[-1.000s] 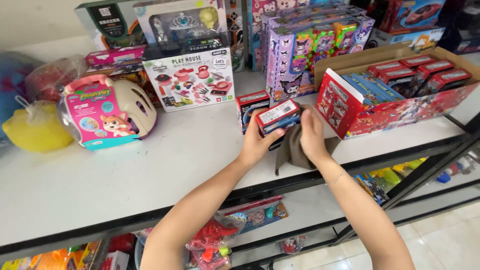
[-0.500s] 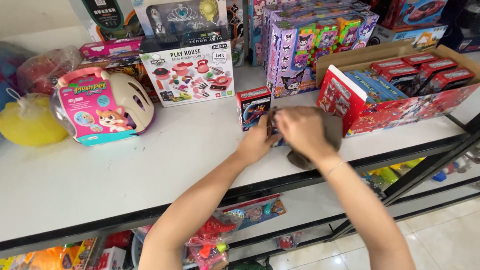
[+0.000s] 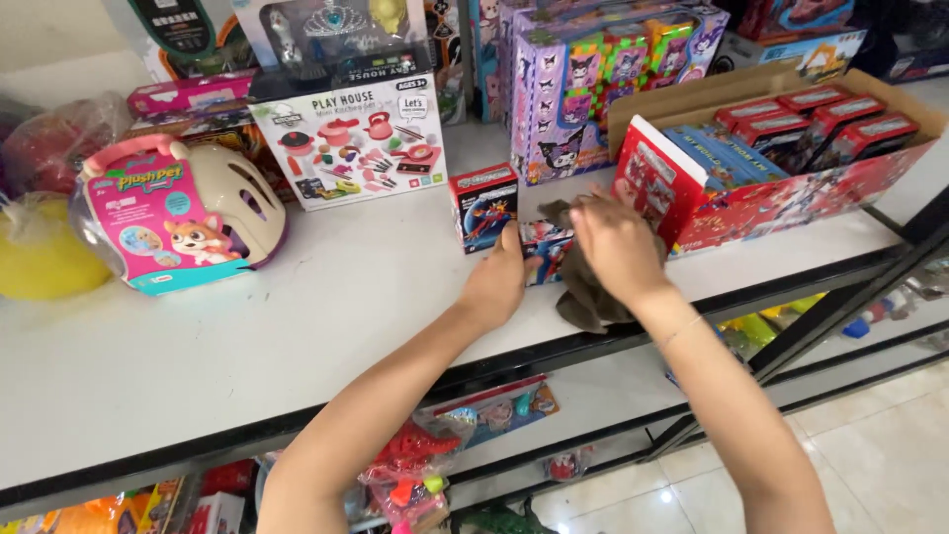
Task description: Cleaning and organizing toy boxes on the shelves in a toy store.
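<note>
My left hand (image 3: pixel 497 280) grips a small red and blue toy box (image 3: pixel 547 247) that lies on the white shelf (image 3: pixel 247 336). My right hand (image 3: pixel 618 242) presses a brown-grey cloth (image 3: pixel 591 297) onto that box from the right. A second small toy box (image 3: pixel 483 205) of the same kind stands upright just behind my left hand. Most of the held box is hidden by the cloth and my hands.
A cardboard display tray (image 3: pixel 791 129) of red toy boxes sits to the right. Behind stand a play kitchen box (image 3: pixel 354 143) and purple boxes (image 3: pixel 593 79). A pink and cream pet carrier toy (image 3: pixel 183 213) and a yellow ball (image 3: pixel 40 257) are at left. More toys fill the lower shelf.
The small box was held up in both hands a second ago. It now lies on the shelf, and my right hand has brought the cloth over it.
</note>
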